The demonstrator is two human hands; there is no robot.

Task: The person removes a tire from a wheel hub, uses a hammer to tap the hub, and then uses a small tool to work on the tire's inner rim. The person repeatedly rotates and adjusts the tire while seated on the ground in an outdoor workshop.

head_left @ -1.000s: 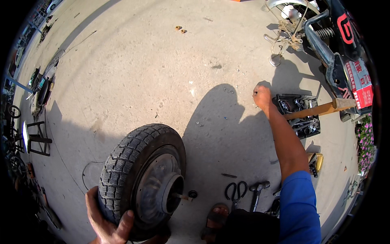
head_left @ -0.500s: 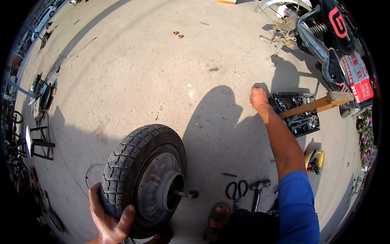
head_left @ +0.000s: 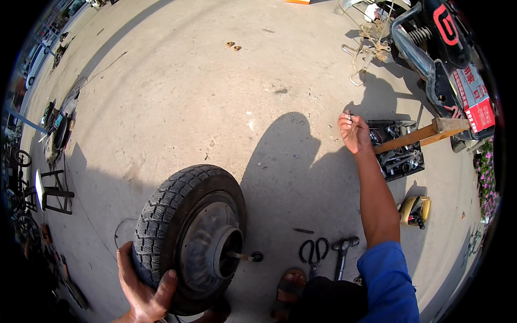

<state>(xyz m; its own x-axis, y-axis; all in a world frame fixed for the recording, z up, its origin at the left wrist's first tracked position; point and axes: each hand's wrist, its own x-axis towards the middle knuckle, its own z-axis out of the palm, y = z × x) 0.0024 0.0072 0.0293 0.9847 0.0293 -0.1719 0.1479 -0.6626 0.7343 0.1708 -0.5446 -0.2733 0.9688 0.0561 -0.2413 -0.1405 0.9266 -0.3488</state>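
Observation:
A wheel (head_left: pixel 186 231) with a black knobbly tyre and a silver metal hub stands upright at my lower left, its axle pointing right. My left hand (head_left: pixel 145 288) grips the tyre's lower left side, thumb on the near sidewall. Out to the right, my right hand (head_left: pixel 354 133) is raised with curled fingers, pinching a small shiny metal piece (head_left: pixel 349 116) too tiny to name exactly. Just beside that hand lies an open black toolbox (head_left: pixel 397 175) full of spanners and sockets, with a wooden-handled hammer (head_left: pixel 406 142) across it.
Scissors (head_left: pixel 313 252), a hammer (head_left: pixel 344 246) and a thin dark rod (head_left: pixel 304 231) lie near my foot. A yellow container (head_left: pixel 423 210) stands right of them. Part of a scooter (head_left: pixel 425 59) fills the upper right. A small stool (head_left: pixel 56 192) stands at the left.
My right hand has turned palm upward and shifted slightly right, showing the small metal piece in its fingers. My left hand and the wheel stay nearly the same.

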